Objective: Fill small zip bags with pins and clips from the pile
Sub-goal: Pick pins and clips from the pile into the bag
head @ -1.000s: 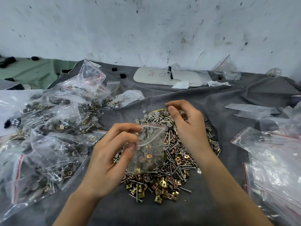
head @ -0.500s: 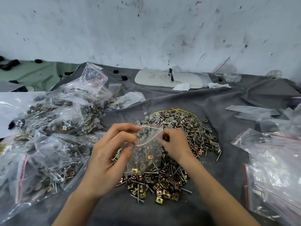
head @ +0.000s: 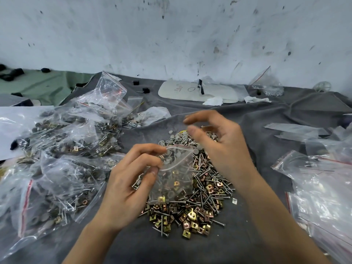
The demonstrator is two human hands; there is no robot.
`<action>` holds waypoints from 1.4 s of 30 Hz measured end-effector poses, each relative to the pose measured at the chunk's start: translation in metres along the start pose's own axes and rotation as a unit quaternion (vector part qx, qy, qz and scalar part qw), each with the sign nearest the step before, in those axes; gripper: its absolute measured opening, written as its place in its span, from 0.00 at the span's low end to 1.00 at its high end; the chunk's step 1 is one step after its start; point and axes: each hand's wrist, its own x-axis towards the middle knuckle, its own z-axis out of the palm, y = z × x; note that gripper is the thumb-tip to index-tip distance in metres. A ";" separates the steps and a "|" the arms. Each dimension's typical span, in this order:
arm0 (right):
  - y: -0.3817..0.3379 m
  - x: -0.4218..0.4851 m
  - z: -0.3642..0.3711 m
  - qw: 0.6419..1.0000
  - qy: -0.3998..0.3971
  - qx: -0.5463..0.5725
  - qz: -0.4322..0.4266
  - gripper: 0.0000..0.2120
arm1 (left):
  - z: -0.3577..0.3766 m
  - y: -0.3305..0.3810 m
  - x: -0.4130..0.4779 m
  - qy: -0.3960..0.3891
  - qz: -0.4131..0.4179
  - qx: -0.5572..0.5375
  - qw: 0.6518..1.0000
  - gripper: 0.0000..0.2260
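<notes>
Pinching the small zip bag [head: 173,178] at the left corner of its mouth, your left hand [head: 129,187] grips the plastic between thumb and curled fingers; the bag hangs upright with its red-lined mouth open, directly over the pile [head: 205,197], and a few pins and a brass clip show through its lower half. Your right hand [head: 221,145] hovers above the far side of the pile, just beyond the bag's mouth and apart from it; its fingers are loosely curved, and the thumb tip stands clear of the forefinger, so the hand is relaxed rather than clamped.

The pile sits in the middle of the grey cloth [head: 247,115]; brass clips [head: 192,220] crowd its near side, steel pins [head: 207,174] lie crossed through its centre, and grey round caps [head: 177,139] gather at its far side. Toward the left edge of the cloth you have a heap of filled bags [head: 66,149], overlapping one another; toward the right edge lie clear bags [head: 323,183] with red strips, stacked flat. Near the far edge, close to the wall, rests a white pad [head: 190,91] with marks written on it; a crumpled white scrap [head: 212,101] lies just beside it.
</notes>
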 end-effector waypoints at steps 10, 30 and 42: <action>0.096 -0.004 0.048 0.921 -0.162 -0.325 0.143 0.09 | -0.007 -0.004 -0.002 0.019 -0.004 -0.002 1.000 0.07; 0.026 0.006 0.002 0.996 0.021 -0.008 0.088 0.01 | 0.002 -0.007 -0.003 0.012 -0.012 -0.015 1.000 0.06; 0.102 -0.010 0.060 0.939 -0.093 -0.280 0.175 0.08 | -0.008 -0.008 -0.005 0.010 -0.028 -0.005 1.000 0.06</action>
